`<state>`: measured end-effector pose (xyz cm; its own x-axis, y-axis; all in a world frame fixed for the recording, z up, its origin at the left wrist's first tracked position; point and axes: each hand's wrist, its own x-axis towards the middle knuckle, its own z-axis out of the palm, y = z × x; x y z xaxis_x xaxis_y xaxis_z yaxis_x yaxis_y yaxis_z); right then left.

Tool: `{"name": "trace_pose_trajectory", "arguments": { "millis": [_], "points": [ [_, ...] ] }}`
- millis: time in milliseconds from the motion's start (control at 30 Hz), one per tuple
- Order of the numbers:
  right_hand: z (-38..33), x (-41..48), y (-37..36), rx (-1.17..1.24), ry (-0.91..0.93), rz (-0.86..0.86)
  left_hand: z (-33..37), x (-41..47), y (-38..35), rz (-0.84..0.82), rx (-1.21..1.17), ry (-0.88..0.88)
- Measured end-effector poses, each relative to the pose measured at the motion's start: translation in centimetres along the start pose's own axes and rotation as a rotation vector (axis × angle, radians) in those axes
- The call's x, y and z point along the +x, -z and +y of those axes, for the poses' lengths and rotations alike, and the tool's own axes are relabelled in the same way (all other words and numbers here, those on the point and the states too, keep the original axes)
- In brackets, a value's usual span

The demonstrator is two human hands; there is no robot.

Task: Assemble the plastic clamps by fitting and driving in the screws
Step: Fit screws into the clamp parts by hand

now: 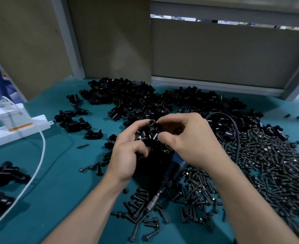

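Both hands were close together over the table [57,173], left hand [127,155] and right hand [189,141] pinching the same black clamp [150,132] above a screwdriver [171,171] and screws [268,164].

Black plastic clamp [149,133] held aloft; black screws [268,164] heaped at right.

White power strip [39,122] and cable [44,148] lie on teal mat [66,199].
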<state>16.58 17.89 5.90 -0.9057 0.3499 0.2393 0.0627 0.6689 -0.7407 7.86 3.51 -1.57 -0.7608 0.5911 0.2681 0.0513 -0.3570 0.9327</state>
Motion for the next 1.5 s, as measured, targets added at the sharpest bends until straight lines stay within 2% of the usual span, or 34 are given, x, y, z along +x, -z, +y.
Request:
{"name": "trace_pose_trajectory", "arguments": {
  "millis": [133, 300, 500, 633, 800, 1000, 1067, 1300, 1400, 1500],
  "points": [
    [0.0, 0.0, -0.5, 0.039, -0.041, -0.111, 0.0, 0.0, -0.1, 0.053, 0.033, 0.054],
    [0.6, 0.1, -1.3, 0.142, -0.082, -0.095, 0.1, -0.2, -0.2, 0.061, 0.021, 0.085],
    [0.5, -0.1, -1.9, 0.15, -0.074, -0.056, 0.1, -0.2, -0.2, 0.086, -0.011, 0.116],
    [0.9, -0.3, -2.0, 0.175, -0.091, -0.018, 0.4, 0.0, -0.4, 0.156, 0.069, 0.123],
    [0.9, -0.5, -2.4, 0.194, -0.181, 0.016, 0.9, -0.2, -0.4, 0.041, 0.079, 0.127],
    [0.6, -0.9, -3.3, 0.144, -0.164, -0.012, 0.9, -0.1, -0.2, 0.148, 0.016, 0.147],
    [0.5, -0.8, -3.2, 0.029, -0.163, -0.055, 0.8, 0.0, -0.1, 0.193, -0.001, 0.166],
    [-1.2, -1.8, -2.8, -0.662, -0.111, -0.347, 1.9, -0.4, 0.7, 0.33, 0.02, 0.152],
    [-1.5, -2.3, -1.2, -0.805, -0.181, -0.393, 2.9, -0.9, 1.6, 0.35, 0.005, 0.16],
    [-1.9, -2.6, 0.6, -0.83, -0.215, -0.406, 2.8, -2.0, 2.2, 0.322, 0.066, 0.176]
  ]
}}
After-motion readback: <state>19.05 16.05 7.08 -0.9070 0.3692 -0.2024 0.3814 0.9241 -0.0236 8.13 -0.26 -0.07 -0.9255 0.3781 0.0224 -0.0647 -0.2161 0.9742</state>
